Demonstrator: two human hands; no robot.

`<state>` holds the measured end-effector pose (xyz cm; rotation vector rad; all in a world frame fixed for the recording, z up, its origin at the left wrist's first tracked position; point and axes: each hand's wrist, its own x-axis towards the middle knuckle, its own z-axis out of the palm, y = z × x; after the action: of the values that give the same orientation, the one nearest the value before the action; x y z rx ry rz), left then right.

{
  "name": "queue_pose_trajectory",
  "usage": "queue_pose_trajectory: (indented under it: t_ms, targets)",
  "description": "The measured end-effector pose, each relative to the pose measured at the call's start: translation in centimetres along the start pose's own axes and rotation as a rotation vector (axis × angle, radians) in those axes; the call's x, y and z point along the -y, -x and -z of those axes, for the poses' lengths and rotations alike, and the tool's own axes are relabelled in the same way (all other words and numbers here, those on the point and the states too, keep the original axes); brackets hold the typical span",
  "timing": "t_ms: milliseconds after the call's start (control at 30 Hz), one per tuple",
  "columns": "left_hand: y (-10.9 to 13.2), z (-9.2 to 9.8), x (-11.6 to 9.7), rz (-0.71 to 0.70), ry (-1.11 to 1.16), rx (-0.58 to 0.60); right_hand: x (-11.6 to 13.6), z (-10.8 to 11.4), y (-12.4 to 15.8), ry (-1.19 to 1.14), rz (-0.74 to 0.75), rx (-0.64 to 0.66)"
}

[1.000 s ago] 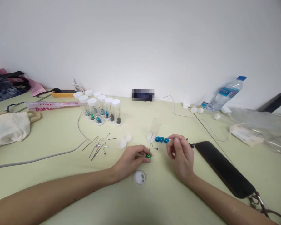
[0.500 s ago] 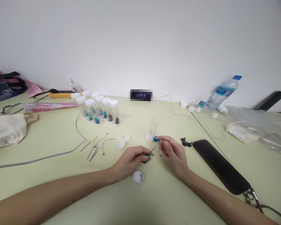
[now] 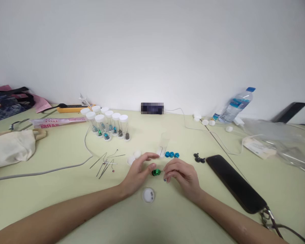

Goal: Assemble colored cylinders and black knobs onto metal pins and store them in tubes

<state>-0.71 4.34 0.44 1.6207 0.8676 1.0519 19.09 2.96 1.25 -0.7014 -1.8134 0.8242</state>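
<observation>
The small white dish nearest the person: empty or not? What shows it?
Not empty: inside the dish, toward its right side, small dark pieces show against the white. They are too small to identify.

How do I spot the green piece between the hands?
From the black phone on the table, go left to the right hand. Between it and the left hand is the green piece. Its bright green sets it apart from the blue pieces nearby.

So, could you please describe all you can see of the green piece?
Small, rounded and shiny like metal, the green piece has a dark end toward the left hand and, opposite, a thin rod apparently pinched by the right hand. It points sideways between the hands; whether the left hand or the table touches it is unclear.
</observation>
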Motion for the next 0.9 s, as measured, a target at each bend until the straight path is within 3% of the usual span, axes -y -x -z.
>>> queue_pose_trajectory:
  t_ms: [100,233,367,433,533,667,800,900]
  targets:
    - [-0.9,-0.7,0.6,-0.033,-0.064,-0.186,0.1,0.2,0.1,0.113,0.098,-0.043]
    - [-3.0,-2.0,1.3,0.05,-0.083,-0.226,0.8,0.2,-0.1,0.143,0.045,-0.068]
    - [-4.2,-2.8,1.0,0.022,-0.025,-0.2,2.9,0.2,-1.4,0.041,-0.04,-0.124]
    - [-4.1,-2.8,0.7,0.002,0.002,-0.188,4.4,0.5,-2.8,0.018,-0.072,-0.2]
    - [-3.5,-2.6,0.5,-0.034,0.03,-0.211,6.8,1.4,-5.5,0.008,-0.083,-0.421]
    - [-1.9,-1.6,0.4,-0.088,0.014,-0.245,8.5,2.8,-8.3,0.024,-0.05,-0.54]
    - [-0.1,-0.1,0.2,-0.136,-0.081,-0.298,8.3,3.0,-8.2,0.073,-0.102,-0.476]
    - [0.9,0.9,-0.2,-0.141,-0.142,-0.353,7.8,2.6,-7.5,0.136,-0.146,-0.311]
